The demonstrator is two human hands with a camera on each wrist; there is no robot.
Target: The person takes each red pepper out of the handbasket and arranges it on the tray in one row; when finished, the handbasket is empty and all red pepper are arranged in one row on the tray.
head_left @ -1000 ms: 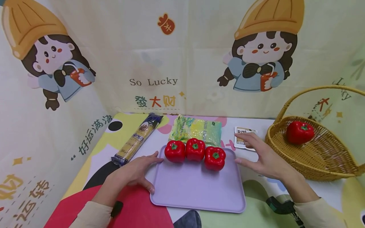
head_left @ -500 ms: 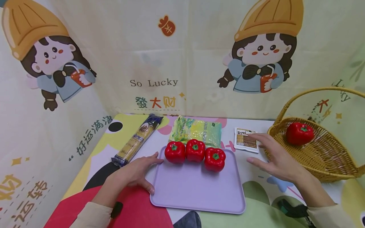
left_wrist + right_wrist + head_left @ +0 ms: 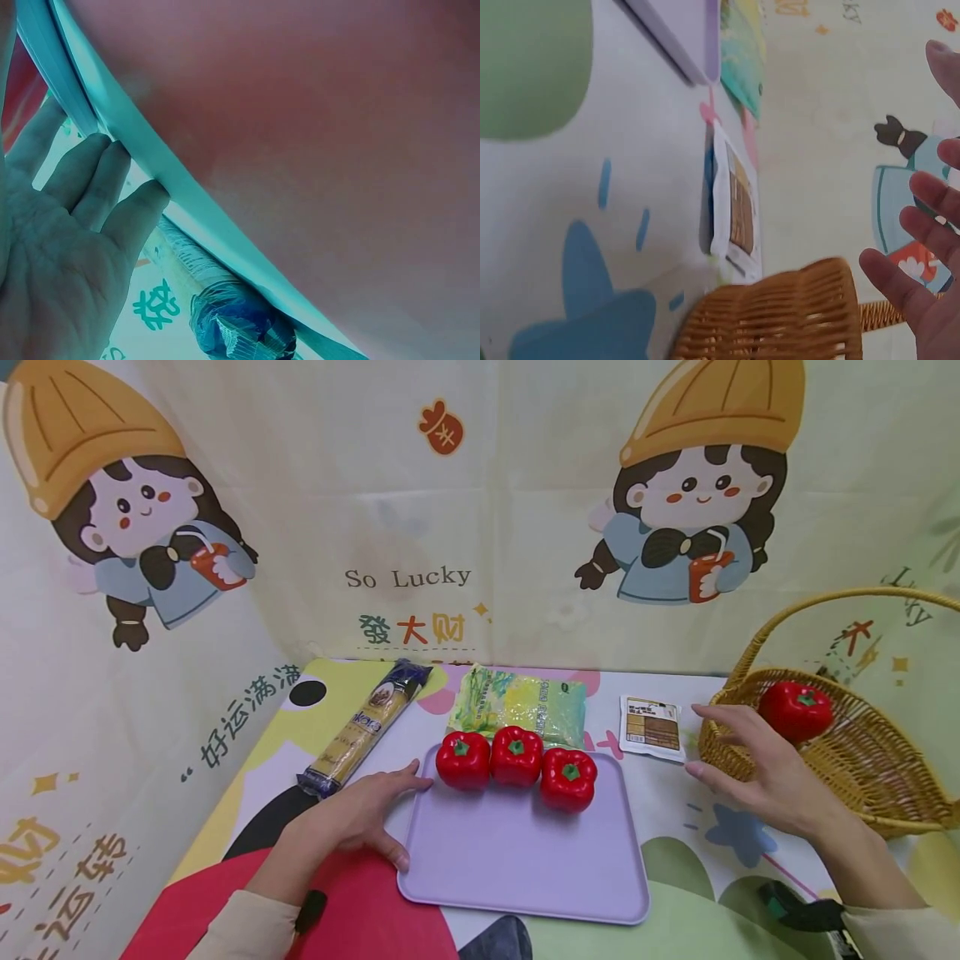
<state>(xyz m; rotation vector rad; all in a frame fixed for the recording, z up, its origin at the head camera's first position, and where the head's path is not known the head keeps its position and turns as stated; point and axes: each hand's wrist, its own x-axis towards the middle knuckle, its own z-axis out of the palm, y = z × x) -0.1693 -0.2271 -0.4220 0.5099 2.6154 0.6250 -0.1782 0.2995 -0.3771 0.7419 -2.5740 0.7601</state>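
Three red bell peppers [image 3: 516, 757] stand along the back edge of a lilac tray [image 3: 525, 868]. The left hand [image 3: 348, 818] touches the tray's left edge with fingers extended; its spread fingers also show in the left wrist view [image 3: 82, 217]. At the left front of a wicker basket [image 3: 862, 777] hovers the right hand [image 3: 780, 777], fingers apart and holding nothing. Inside the basket lies another red pepper [image 3: 796, 712]. In the right wrist view the right hand [image 3: 926, 247] has its fingers spread above the basket [image 3: 772, 315].
A pasta packet [image 3: 363, 727] lies slanted behind the left hand. Behind the peppers is a green-yellow bag [image 3: 521, 702]. A small white and brown packet [image 3: 651, 728] lies between tray and basket. A printed cloth wall [image 3: 525, 527] stands behind the table.
The right hand has moved rightward from beside the tray, past the small packet, to the basket's near left side. The left hand has stayed at the tray's edge.
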